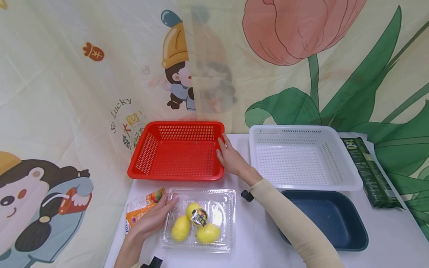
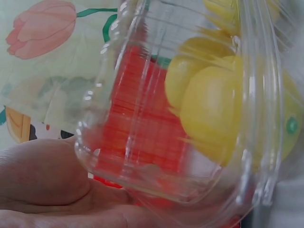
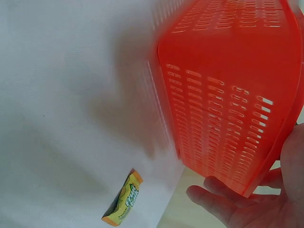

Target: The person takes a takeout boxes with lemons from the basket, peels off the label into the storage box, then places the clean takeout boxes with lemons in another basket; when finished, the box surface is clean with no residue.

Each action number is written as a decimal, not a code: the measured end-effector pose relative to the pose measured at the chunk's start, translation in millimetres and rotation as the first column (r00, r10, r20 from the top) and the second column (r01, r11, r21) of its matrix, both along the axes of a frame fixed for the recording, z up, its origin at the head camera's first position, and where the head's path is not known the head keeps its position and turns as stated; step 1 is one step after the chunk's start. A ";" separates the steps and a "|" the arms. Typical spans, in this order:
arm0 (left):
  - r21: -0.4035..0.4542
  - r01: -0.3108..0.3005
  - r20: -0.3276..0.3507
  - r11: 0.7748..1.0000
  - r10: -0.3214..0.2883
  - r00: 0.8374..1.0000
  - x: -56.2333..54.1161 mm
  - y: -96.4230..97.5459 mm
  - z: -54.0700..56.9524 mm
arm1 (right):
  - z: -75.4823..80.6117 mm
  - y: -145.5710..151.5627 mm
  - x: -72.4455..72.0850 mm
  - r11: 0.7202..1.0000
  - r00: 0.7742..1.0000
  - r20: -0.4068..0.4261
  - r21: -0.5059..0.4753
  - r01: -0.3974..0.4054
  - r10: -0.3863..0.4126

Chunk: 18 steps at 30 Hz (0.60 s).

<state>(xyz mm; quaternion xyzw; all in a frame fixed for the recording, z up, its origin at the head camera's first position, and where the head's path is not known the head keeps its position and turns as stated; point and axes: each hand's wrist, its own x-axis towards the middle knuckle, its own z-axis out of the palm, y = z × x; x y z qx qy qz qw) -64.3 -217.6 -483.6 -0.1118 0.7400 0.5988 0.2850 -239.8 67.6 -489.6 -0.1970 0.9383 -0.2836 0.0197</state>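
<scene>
My right hand grips the right rim of a red plastic basket at the back left. The right wrist view shows the slotted end wall of that basket, with my fingers at its rim. In front of it lies a clear plastic clamshell box with yellow lemons inside and a round dark sticker on the lid. My left hand holds the left edge of the box. The left wrist view has the lemons close up through the clear wall, with part of the hand hidden behind the box.
A white basket stands at the back right, with a dark blue tub before it. Beyond them lies a green packet. An orange packet lies beside my left hand. A small yellow wrapper is on the white tabletop.
</scene>
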 end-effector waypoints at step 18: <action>-0.143 0.004 -0.067 0.990 -0.014 0.998 0.5 10.5 3.5 | 3.1 0.8 1.0 1.000 1.000 0.024 -0.014 -0.002 0.002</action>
